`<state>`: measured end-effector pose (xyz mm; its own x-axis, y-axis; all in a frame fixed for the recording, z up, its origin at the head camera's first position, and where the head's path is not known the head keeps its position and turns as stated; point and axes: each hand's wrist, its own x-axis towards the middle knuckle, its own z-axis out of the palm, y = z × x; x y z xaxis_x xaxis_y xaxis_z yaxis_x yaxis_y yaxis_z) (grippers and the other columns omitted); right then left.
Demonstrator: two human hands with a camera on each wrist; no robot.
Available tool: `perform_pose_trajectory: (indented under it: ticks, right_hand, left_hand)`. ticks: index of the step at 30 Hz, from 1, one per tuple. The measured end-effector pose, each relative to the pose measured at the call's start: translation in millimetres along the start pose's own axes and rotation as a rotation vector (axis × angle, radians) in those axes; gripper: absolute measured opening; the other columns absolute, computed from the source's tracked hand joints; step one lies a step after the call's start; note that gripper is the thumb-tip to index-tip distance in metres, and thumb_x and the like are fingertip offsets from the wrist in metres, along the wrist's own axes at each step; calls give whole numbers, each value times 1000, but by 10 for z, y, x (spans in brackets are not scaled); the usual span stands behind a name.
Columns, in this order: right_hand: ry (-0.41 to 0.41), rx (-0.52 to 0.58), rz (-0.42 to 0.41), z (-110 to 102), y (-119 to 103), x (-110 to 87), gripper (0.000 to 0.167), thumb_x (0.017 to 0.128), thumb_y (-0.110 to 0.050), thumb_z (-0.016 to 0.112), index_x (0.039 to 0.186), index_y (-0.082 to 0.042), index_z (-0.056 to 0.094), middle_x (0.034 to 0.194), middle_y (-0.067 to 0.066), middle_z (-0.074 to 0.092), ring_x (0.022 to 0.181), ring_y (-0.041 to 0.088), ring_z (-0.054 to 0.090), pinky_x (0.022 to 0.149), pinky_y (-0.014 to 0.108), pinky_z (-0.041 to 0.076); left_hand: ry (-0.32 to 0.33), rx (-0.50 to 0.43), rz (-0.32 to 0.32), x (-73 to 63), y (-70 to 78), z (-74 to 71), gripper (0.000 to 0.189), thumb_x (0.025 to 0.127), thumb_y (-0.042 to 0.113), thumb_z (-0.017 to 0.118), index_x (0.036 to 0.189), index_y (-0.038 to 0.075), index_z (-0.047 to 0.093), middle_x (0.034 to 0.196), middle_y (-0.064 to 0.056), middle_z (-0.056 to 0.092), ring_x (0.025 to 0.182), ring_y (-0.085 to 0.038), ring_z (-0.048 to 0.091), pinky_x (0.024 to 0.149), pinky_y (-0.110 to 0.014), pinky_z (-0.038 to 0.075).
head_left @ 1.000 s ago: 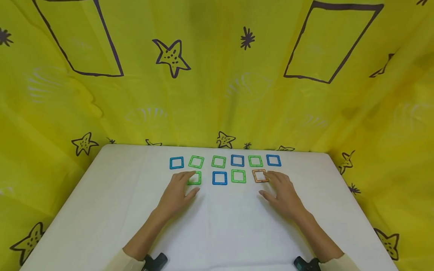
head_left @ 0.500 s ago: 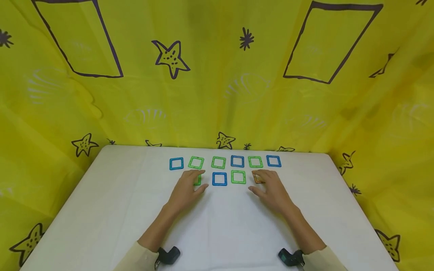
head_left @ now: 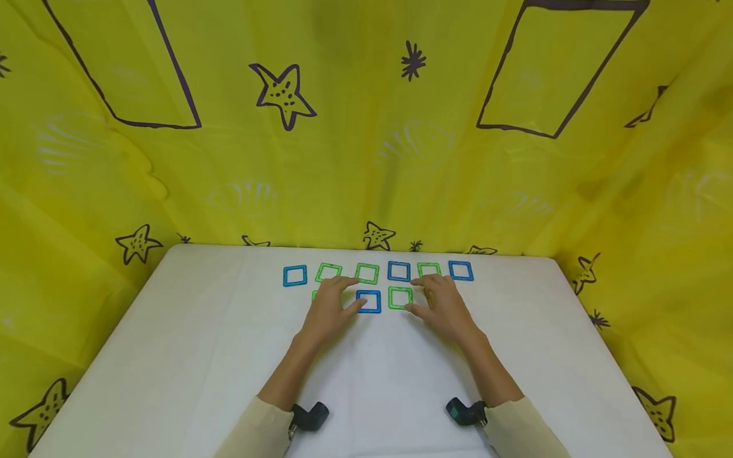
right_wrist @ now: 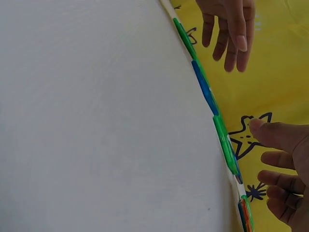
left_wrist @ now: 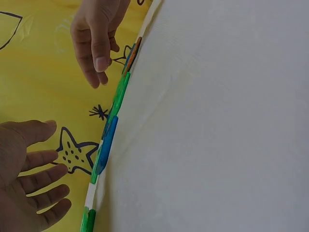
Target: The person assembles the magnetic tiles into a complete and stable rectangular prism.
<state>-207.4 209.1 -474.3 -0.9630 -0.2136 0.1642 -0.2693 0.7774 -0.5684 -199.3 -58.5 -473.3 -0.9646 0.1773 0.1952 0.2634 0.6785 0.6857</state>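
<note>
Two rows of square plastic frame tiles lie on the white table. My left hand (head_left: pixel 331 308), fingers spread and slightly bent, hovers above the front row's left end. It partly covers a green tile (head_left: pixel 314 296), and its thumb overlaps a blue tile (head_left: pixel 368 311). Opposite, my right hand (head_left: pixel 445 308) hovers with nothing in its fingers. Its thumb reaches over the corner of a green tile (head_left: pixel 391 298). Beneath this hand the orange tile (left_wrist: pixel 132 55) is mostly hidden in the head view. Both wrist views show the hands raised above the tiles, palms facing each other.
The back row has blue tiles (head_left: pixel 286 276) and green tiles (head_left: pixel 367 282) near the far table edge. Behind the table (head_left: pixel 366 388) hangs a yellow curtain (head_left: pixel 343 159) with drawn stars. A black wrist camera (head_left: pixel 311 416) sits at the left sleeve, another camera (head_left: pixel 465 412) at the right.
Both hands have moved inward toward each other and slightly forward over the tiles. The left thumb now overlaps the front blue tile, and the right hand covers most of the orange one. The tiles stay put.
</note>
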Motion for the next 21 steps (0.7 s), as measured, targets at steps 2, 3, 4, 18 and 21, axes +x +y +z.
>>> perform_pose_trajectory:
  ticks: [2,3,4,18,21]
  right_hand:
    - [-3,-4,4,6,-22,39,54,89,-31,87,134,-9,71,142,14,61,134,36,46,110,56,40]
    - [-6,-7,3,7,-35,58,54,88,-31,87,134,-9,71,142,14,61,135,37,46,111,57,39]
    - [-10,-3,6,8,-48,79,54,88,-31,87,135,-9,71,142,15,61,136,38,45,112,58,38]
    - [-49,19,56,32,-14,148,55,86,-27,89,135,-8,72,138,14,63,129,36,48,107,55,41]
    - [-51,23,81,78,45,101,55,86,-29,89,135,-9,72,140,14,62,131,36,46,108,55,40]
  left_hand:
    - [0,-23,-15,26,41,5,46,96,28,78,138,10,69,139,-11,65,138,-33,49,116,-53,38]
    - [0,-38,-23,42,57,8,47,96,28,78,138,10,69,138,-10,65,138,-33,50,115,-53,38]
    - [0,-50,-29,57,68,11,47,96,28,78,138,10,69,137,-10,66,136,-33,51,115,-52,39]
    - [-11,-180,-117,99,-128,46,44,95,22,80,136,10,71,128,-7,68,122,-29,57,108,-47,46]
    - [-31,-174,-132,85,-155,64,46,93,22,82,136,10,71,130,-8,66,126,-31,56,111,-49,43]
